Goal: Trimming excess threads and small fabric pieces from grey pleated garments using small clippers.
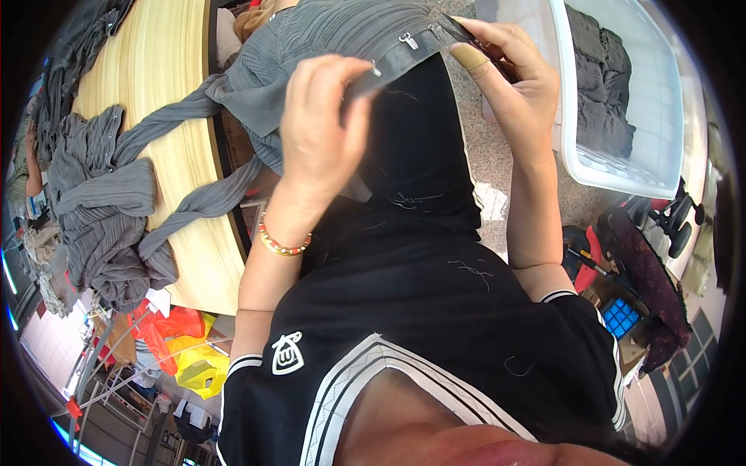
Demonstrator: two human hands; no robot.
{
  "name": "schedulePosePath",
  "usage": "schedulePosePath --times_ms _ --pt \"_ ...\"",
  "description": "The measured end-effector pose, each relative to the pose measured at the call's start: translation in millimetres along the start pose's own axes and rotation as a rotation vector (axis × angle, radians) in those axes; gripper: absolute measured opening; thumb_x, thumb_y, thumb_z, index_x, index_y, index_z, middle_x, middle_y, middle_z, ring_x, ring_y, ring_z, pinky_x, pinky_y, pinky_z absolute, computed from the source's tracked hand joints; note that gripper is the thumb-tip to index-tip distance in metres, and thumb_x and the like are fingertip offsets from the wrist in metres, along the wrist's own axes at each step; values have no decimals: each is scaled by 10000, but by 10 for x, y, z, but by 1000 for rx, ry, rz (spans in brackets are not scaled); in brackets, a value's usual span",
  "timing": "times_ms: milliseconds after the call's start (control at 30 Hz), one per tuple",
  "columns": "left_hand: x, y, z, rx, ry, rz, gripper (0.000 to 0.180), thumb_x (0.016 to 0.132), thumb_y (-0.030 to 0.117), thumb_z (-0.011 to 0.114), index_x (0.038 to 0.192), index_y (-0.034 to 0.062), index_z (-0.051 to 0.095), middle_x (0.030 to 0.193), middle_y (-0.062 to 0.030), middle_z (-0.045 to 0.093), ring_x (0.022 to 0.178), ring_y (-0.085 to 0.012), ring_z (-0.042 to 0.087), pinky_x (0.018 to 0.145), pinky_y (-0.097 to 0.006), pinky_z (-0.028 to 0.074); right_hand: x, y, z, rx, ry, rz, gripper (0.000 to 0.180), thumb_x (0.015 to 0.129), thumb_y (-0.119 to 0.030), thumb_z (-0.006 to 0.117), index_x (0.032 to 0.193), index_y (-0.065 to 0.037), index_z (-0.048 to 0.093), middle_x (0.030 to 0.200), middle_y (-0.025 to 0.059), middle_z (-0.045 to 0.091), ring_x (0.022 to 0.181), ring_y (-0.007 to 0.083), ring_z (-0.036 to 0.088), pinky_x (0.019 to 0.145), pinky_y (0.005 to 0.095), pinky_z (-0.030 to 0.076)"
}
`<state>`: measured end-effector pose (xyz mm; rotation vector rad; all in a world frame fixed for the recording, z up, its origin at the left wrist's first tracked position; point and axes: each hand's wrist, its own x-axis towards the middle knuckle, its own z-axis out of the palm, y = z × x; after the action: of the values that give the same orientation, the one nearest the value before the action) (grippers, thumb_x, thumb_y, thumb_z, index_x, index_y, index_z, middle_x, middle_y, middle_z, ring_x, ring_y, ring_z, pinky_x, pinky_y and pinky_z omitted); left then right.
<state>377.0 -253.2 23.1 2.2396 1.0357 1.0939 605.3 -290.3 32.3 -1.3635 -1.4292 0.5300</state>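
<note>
A grey ribbed garment (pixel 303 39) lies across my lap and the table edge, with a smooth grey band (pixel 396 62) along one side. Small metal clasps (pixel 408 40) hang from this band. Over the band's left part is my left hand (pixel 322 116), slightly blurred, its thumb apart from its curved fingers and nothing visible between them. My right hand (pixel 517 85), with a tan cover on the thumb, closes on a dark, narrow, pointed tool (pixel 458 29) by the band's right end. The palm hides most of that tool, so its kind is unclear.
At the left a wood-grain table (pixel 167 70) carries more grey ribbed garments (pixel 109 210), with long twisted ties. A translucent plastic bin (pixel 571 147) at the right contains folded dark garments (pixel 602 85). Red and yellow plastic bags (pixel 194 365) are at the lower left.
</note>
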Motion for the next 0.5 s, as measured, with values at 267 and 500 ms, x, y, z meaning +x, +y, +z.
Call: schedulePosePath --times_ms 267,500 --pt "-227 -119 -478 24 30 10 284 744 -126 718 965 52 737 913 -80 668 837 -242 651 734 -324 525 -53 -82 0 155 -124 37 321 880 8 756 1198 28 716 1001 8 609 855 63 572 739 176 442" --pt "-370 -350 -506 175 -137 -45 167 839 -5 713 995 47 742 952 -75 686 902 -265 650 815 -360 498 -41 -79 111 112 -171 -34 322 850 -33 792 1165 -2 738 974 17 634 839 68 583 717 178 436"
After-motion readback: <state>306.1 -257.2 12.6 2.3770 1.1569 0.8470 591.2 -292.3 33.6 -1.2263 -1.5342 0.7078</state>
